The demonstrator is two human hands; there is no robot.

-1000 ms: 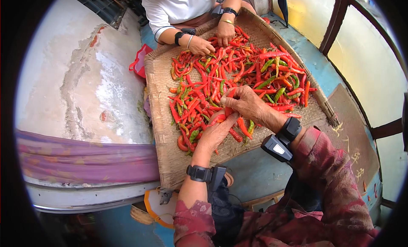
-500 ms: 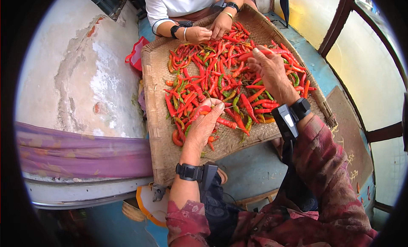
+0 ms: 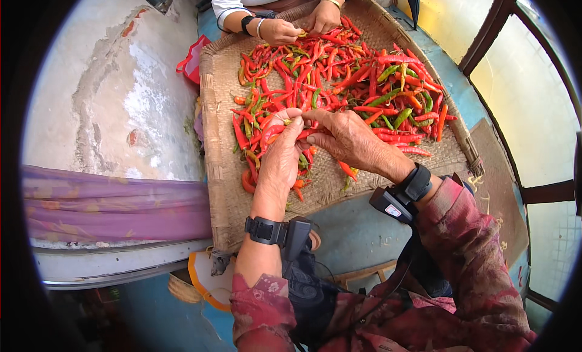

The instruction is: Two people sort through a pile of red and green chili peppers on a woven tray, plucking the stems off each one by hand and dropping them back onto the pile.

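Observation:
Red chili peppers, some green or orange, are heaped on a large woven bamboo tray [image 3: 225, 200]. My left hand [image 3: 280, 153] is closed around a red chili pepper [image 3: 272, 132], which shows between thumb and palm. Against its fingertips, my right hand [image 3: 351, 140] pinches at another red chili pepper [image 3: 309, 133], partly hidden by the fingers. Both hands meet over the near middle of the tray. At its far edge, another person's hands [image 3: 280, 32] hold a small pepper between their fingers.
A cracked plaster wall [image 3: 145, 109] and a purple cloth [image 3: 115, 206] stand at the left. A red bag [image 3: 193, 60] lies beside the tray. Framed window panes [image 3: 515, 103] line the right. Below the tray is a white container with an orange rim [image 3: 203, 282].
My right hand has come from the pile at the right to my left hand, and their fingertips now meet. A long red pepper by the right hand lies in the pile's right side no longer under it.

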